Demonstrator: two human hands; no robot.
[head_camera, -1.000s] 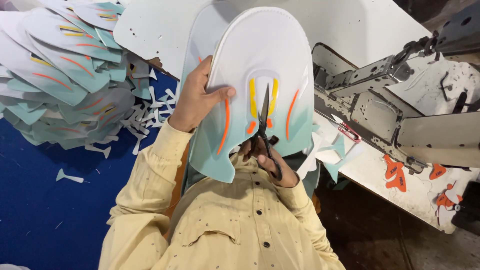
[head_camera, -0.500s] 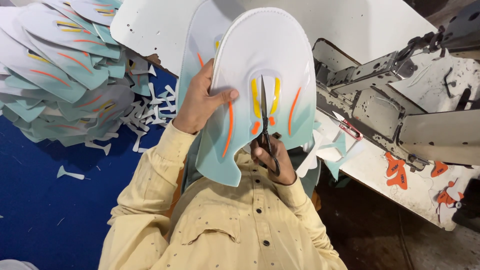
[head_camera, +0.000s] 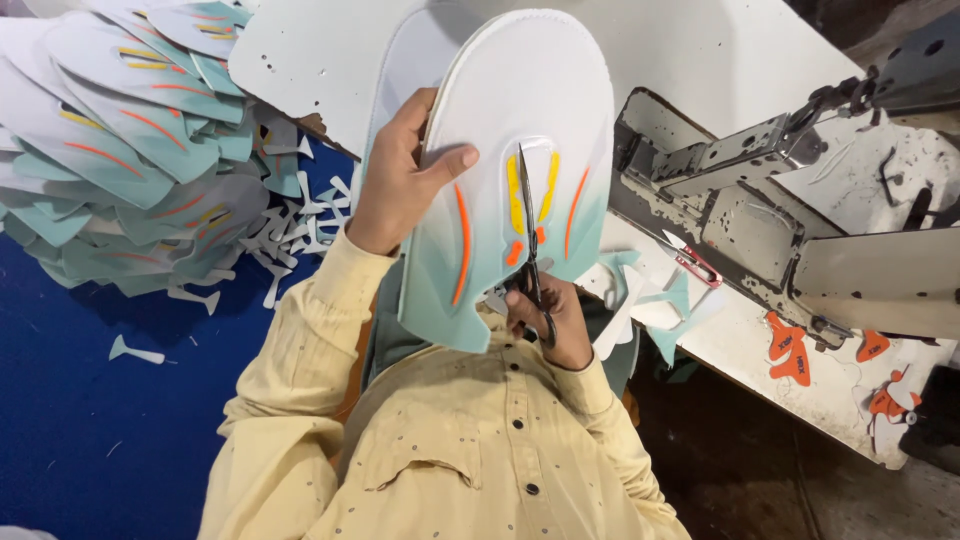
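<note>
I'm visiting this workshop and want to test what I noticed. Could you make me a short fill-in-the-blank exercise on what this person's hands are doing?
1. The right hand holds a pair of ____.
2. The left hand grips the white and teal panel by its ____ edge.
3. The pile of matching panels lies on a ____ surface.
4. The stripe nearest the left thumb is ____.

Missing words: scissors; left; blue; orange
</note>
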